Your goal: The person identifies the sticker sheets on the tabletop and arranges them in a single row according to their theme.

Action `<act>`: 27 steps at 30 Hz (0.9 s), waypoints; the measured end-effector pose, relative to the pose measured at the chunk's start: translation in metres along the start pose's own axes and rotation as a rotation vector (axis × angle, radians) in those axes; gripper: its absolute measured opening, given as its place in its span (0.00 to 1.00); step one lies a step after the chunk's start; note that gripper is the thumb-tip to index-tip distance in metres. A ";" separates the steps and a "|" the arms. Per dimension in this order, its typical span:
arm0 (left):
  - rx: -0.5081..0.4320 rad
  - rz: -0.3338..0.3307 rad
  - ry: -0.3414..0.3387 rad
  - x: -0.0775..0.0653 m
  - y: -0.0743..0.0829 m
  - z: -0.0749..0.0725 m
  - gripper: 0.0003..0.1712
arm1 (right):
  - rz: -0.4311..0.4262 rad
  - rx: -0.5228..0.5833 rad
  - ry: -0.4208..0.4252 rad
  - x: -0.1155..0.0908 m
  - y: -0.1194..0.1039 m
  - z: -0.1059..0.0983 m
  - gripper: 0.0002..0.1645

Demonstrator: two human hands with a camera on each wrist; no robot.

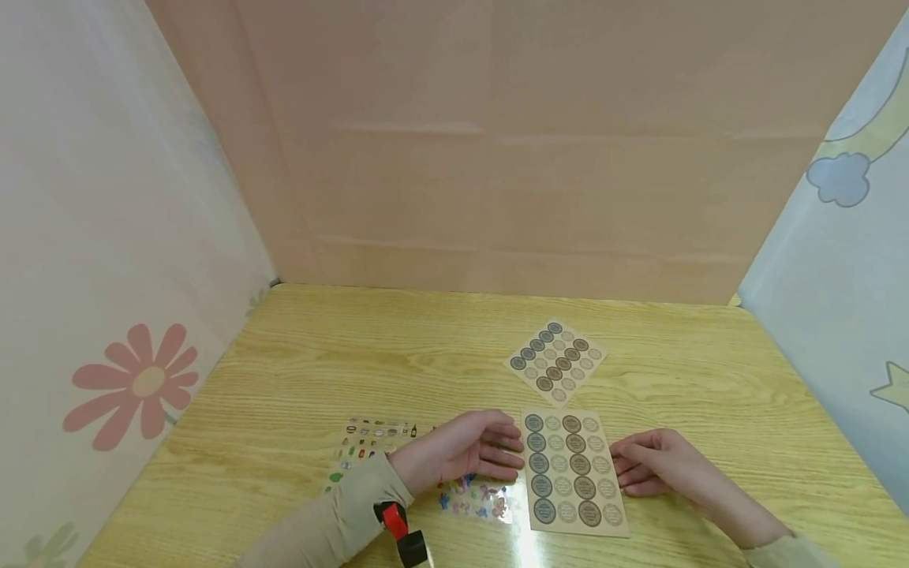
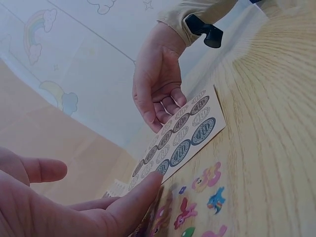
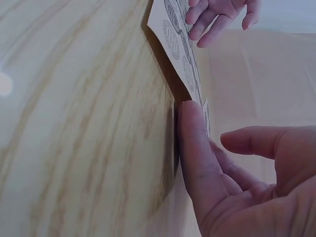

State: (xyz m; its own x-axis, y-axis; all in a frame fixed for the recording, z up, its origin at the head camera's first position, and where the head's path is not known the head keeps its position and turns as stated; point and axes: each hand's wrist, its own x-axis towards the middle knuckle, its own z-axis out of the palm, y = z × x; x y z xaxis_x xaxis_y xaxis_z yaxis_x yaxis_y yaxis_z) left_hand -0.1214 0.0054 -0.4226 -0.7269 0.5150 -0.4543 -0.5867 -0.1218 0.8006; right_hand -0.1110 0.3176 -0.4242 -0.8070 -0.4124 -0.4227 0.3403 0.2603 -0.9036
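A cream sheet of round stickers (image 1: 572, 473), in dark grey, brown and pale columns, lies at the front of the table between my two hands. My left hand (image 1: 474, 448) rests by its left edge, fingers loosely extended over a clear sheet of colourful pony stickers (image 1: 477, 505). Beside the right edge is my right hand (image 1: 656, 464); in the right wrist view, a fingertip (image 3: 191, 111) touches the sheet's edge, which is slightly raised off the table. The right thumb (image 3: 252, 140) stands apart from the fingers. Neither hand grips anything.
A second, smaller-looking sheet of round stickers (image 1: 556, 361) lies turned at an angle behind the first. Left of it, a sheet of small food stickers (image 1: 355, 442) is partly under my left forearm. Patterned fabric walls (image 1: 128, 237) flank the wooden table (image 1: 341, 339).
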 end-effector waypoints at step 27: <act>0.014 -0.011 -0.009 -0.002 0.001 0.001 0.28 | 0.017 -0.028 0.002 -0.001 -0.003 -0.002 0.23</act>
State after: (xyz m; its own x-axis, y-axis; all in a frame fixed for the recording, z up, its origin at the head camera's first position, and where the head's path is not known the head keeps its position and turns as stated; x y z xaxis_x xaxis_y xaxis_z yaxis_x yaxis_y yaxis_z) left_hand -0.1204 0.0051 -0.4208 -0.7172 0.5237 -0.4598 -0.5894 -0.1037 0.8012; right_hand -0.1121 0.3190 -0.4210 -0.8022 -0.4054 -0.4382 0.3408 0.2918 -0.8937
